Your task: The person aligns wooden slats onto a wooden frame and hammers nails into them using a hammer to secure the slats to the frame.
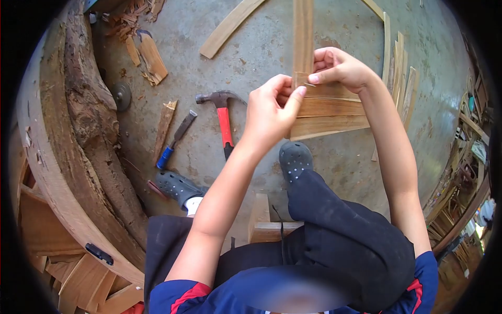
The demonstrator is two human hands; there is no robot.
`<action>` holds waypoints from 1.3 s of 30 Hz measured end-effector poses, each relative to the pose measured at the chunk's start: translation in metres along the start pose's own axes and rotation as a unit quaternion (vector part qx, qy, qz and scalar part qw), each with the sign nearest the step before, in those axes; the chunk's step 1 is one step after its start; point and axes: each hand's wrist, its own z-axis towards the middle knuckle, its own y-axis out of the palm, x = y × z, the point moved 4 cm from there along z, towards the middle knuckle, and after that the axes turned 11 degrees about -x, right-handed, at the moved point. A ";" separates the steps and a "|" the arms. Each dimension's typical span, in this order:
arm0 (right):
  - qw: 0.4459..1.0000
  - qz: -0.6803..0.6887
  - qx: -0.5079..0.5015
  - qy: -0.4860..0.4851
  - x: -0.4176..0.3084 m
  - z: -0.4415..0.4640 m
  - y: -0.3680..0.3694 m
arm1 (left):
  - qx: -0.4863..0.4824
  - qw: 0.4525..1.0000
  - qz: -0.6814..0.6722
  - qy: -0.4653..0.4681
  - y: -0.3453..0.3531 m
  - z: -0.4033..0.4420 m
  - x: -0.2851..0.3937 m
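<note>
A long wooden slat [303, 39] runs away from me, its near end between my two hands. My left hand [271, 112] is closed on that end from the left, thumb in front and fingers curled behind. From the right, my right hand [342, 70] pinches the same end, its thumb tip near the left thumb. A tiny thin sliver or nail [309, 85] shows between the thumbs; I cannot tell which. Just below, more wooden slats [334, 108] fan out to the right, partly hidden by my hands and right forearm.
A claw hammer [224, 123] and a blue-handled chisel [178, 138] lie on the concrete floor [251, 57] at left. A rough log [94, 120] borders the left side. Loose slats [400, 78] lie at right, wood scraps [151, 57] at upper left. My shoes [296, 157] flank the hammer.
</note>
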 end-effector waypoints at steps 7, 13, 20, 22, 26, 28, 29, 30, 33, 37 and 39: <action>0.996 0.039 -0.058 -0.059 -0.026 -0.052 0.012 | 0.017 0.996 0.040 0.077 0.030 -0.025 0.059; 0.994 0.061 -0.076 -0.056 -0.027 -0.055 0.006 | 0.046 0.990 0.108 0.083 0.038 -0.028 0.070; 0.996 0.036 -0.054 -0.060 -0.027 -0.051 0.012 | 0.027 0.995 0.072 0.057 0.030 -0.028 0.066; 0.998 0.017 -0.040 -0.049 -0.027 -0.045 0.016 | -0.034 0.999 -0.001 -0.001 0.020 -0.024 0.056; 0.997 0.003 -0.054 -0.049 -0.024 -0.018 0.017 | 0.003 0.999 -0.029 0.022 -0.035 0.020 0.008; 0.998 -0.023 -0.051 -0.028 -0.010 0.007 0.013 | 0.159 0.910 0.372 0.093 -0.085 0.052 -0.021; 0.998 -0.032 -0.046 -0.019 -0.004 0.019 0.014 | 0.198 0.847 0.482 0.106 -0.100 0.062 -0.036; 0.998 -0.043 -0.041 -0.007 0.000 0.031 0.014 | 0.237 0.770 0.580 0.117 -0.112 0.071 -0.047; 0.993 -0.107 0.017 0.056 0.024 0.070 0.007 | 0.159 0.815 0.548 0.100 -0.140 0.093 -0.079; 0.977 -0.153 0.092 0.112 0.051 0.104 0.000 | 0.134 0.819 0.539 0.143 -0.140 0.101 -0.075; 0.975 -0.161 0.101 0.115 0.062 0.117 -0.002 | 0.091 0.823 0.527 0.191 -0.133 0.108 -0.073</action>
